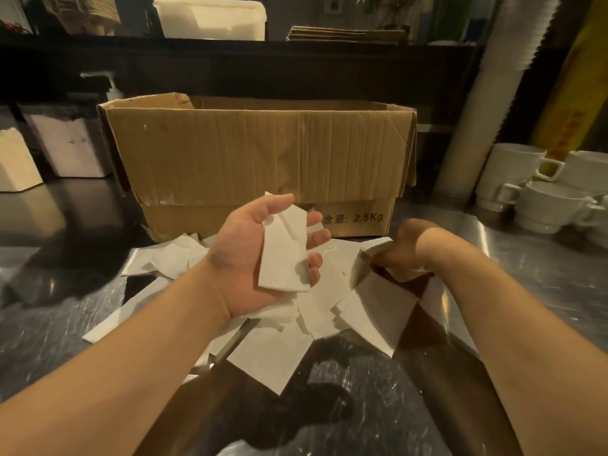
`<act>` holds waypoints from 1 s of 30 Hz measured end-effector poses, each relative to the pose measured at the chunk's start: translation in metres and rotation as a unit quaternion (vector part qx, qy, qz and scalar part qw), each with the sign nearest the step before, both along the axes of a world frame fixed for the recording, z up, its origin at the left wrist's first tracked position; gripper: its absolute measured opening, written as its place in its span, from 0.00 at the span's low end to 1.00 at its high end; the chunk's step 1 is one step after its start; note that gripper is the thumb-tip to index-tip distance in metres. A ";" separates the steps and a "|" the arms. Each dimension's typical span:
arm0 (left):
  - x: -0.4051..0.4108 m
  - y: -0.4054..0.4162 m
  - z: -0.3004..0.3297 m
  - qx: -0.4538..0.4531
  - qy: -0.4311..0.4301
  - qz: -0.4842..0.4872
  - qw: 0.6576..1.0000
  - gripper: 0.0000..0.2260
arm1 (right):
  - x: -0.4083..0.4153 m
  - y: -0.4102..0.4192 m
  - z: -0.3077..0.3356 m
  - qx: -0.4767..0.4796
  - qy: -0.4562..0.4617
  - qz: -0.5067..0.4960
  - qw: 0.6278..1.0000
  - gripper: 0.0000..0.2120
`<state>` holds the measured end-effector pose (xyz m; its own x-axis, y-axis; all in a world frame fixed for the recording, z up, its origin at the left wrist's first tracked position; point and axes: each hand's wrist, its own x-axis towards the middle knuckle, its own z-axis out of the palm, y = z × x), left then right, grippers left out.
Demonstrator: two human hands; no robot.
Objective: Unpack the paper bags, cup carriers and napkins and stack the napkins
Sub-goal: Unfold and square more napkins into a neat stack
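My left hand (250, 255) is palm-up over the counter and holds a small stack of folded white napkins (283, 258) between thumb and fingers. My right hand (408, 251) is curled down to the right, its fingers pinching the edge of a folded napkin (378, 304) that lies on the counter. Several loose white napkins (273, 353) are scattered beneath and around both hands. Behind them stands an open brown cardboard box (256, 159) printed "2.5Kg"; its inside is hidden.
The work surface is a shiny steel counter (65, 324). White mugs (543, 199) stand stacked at the right beside a tall column of paper cups (473, 126). White napkin holders (16, 159) sit at the left. A dark shelf runs behind the box.
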<state>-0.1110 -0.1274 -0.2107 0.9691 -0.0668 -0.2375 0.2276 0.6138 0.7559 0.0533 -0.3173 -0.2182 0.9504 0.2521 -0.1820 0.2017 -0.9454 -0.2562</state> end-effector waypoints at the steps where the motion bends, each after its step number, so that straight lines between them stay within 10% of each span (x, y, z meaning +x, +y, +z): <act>1: 0.000 0.000 0.000 0.005 0.000 -0.005 1.000 0.30 | -0.003 0.000 0.002 0.021 0.016 -0.003 1.000 0.20; 13: 0.001 0.000 -0.002 -0.006 -0.007 -0.006 1.000 0.25 | -0.025 -0.015 0.036 0.291 0.035 0.107 0.950 0.09; 20: 0.002 0.002 -0.003 0.017 -0.004 0.001 1.000 0.26 | -0.052 -0.008 0.042 -0.035 0.122 0.290 0.949 0.20; 30: 0.004 0.003 -0.003 0.027 0.002 0.005 1.000 0.27 | -0.051 0.000 0.030 -0.096 0.105 0.261 0.955 0.30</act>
<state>-0.1075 -0.1244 -0.2138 0.9688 -0.0434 -0.2438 0.2239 0.5744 0.7874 0.0024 -0.3170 -0.1878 0.6423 0.6244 -0.4446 0.6213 -0.7638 -0.1751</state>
